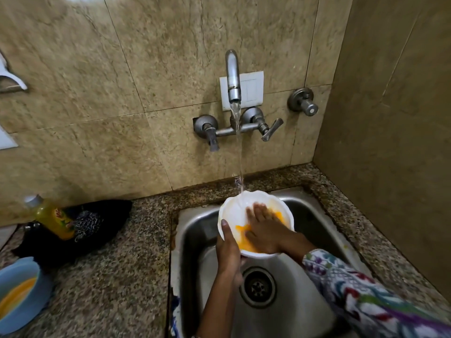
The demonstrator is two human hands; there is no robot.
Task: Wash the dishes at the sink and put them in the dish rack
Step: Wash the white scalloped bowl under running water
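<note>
White scalloped bowl (256, 223), smeared orange, sits under the tap stream (240, 167) at lower centre, over the steel sink (288, 313). Our left hand (228, 254) grips its rim; our right hand (264, 228), fingers spread, rubs inside. Next, we judge: rinsing clean, then racking.

Right arm wears a long loose sleeve (361, 296) in white fabric, busy print of purple, green, teal, red and blue patches, cuff ending at the wrist; left forearm (214, 303) bare, no sleeve showing; no rings or bangles visible on either hand.
</note>
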